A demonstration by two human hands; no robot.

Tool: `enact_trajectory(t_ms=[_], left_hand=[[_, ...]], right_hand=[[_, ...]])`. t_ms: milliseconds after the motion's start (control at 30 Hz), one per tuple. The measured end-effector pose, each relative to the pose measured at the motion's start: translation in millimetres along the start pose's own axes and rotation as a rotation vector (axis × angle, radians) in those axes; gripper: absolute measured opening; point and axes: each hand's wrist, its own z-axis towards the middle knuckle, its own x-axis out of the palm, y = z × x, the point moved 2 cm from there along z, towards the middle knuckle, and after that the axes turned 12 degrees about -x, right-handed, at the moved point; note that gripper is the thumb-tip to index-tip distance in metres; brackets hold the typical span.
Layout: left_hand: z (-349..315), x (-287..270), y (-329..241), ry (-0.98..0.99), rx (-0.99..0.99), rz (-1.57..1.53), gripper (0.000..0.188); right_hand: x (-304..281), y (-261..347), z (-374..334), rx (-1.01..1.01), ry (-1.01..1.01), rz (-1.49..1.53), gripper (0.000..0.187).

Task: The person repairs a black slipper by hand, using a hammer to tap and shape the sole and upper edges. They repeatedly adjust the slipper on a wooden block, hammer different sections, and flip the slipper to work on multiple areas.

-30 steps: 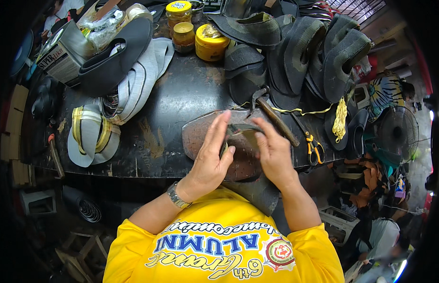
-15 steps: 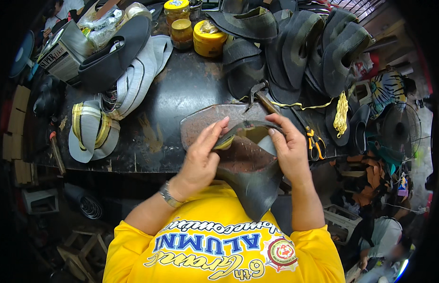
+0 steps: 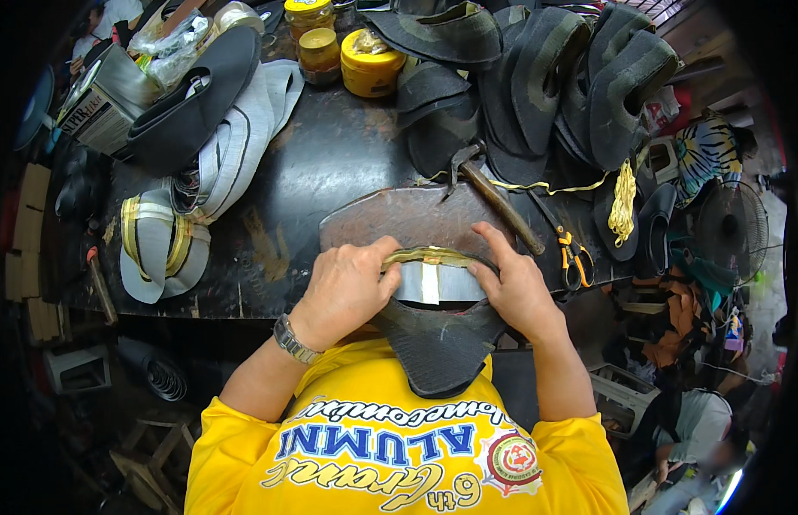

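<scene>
As seen from the head camera, both hands meet at a black shoe upper (image 3: 442, 348), which lies close to the person's front, between the two palms and just past the yellow shirt (image 3: 399, 429). The left hand (image 3: 346, 275) pinches the left end of its raised rim (image 3: 455, 254), thumb on the near side and fingers curled about the edge. The right hand (image 3: 526, 296) pinches the right end, its thumb against the inner face and its forefinger reaching out beyond the edge. Between the thumbs show a grey lining (image 3: 408, 281) and an upright white strip (image 3: 430, 283), while the pointed dark end hangs toward the shirt, below both hands. The far side of the rim stands in front of a brown slab (image 3: 390, 216) on the black table (image 3: 313, 172); whether it touches the slab is hard to tell. The piece is probably light and bendable, firmer along the taped rim and floppier at the loose pointed end; its matte, textured outside looks unlikely to slip, and nothing about it seems brittle. The two rim ends, where the thumbs sit, look like the surest hold, since the middle could buckle. A hammer (image 3: 502, 202) rests beyond the right hand, and orange-handled scissors (image 3: 573, 262) lie to its right.
</scene>
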Motion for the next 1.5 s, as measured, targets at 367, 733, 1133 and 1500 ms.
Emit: enact_trajectory(t_ms=[367, 733, 1133, 1500], left_hand=[[31, -11, -7, -0.189, 0.431, -0.035, 0.019], [55, 4, -13, -0.019, 0.377, -0.249, 0.016], [58, -1, -14, 0.085, 0.15, -0.365, 0.021], [45, 6, -9, -0.142, 0.399, -0.176, 0.013]], right_hand=[[-15, 12, 18, -0.214, -0.286, -0.332, 0.054], [-19, -41, 71, -0.147, -0.249, -0.493, 0.044], [-20, 13, -25, -0.092, -0.032, 0.109, 0.048], [-17, 2, -29, -0.107, -0.093, 0.327, 0.053]])
